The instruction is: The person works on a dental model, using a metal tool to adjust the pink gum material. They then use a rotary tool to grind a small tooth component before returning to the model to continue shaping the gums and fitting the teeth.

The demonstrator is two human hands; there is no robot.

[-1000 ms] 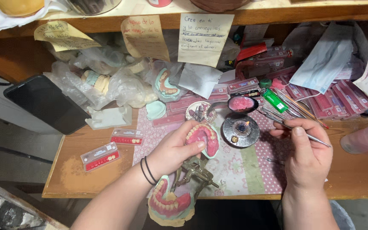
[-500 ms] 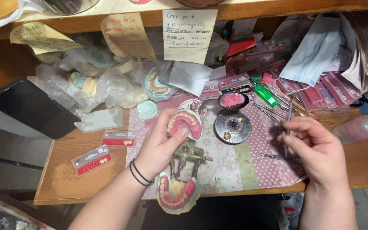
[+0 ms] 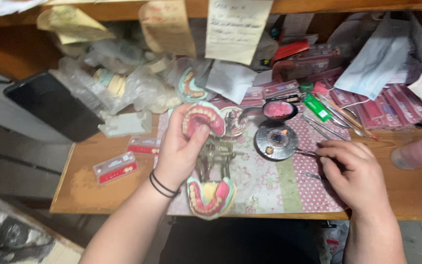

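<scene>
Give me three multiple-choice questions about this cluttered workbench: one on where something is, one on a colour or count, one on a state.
1. Where is the black phone?
A. at the bench's left edge
B. under the right hand
C. on the patterned mat

2. How many black bands are on the left wrist?
A. none
B. two
C. five

3. What is the left hand doing?
A. lying flat and empty
B. holding a pink denture
C. gripping the bottle

Answers:
1 A, the phone lies at the left, off the mat.
2 B, two bands circle the wrist.
3 B, the left hand grips the denture, while the right hand holds a thin metal tool to the small burner.
</scene>
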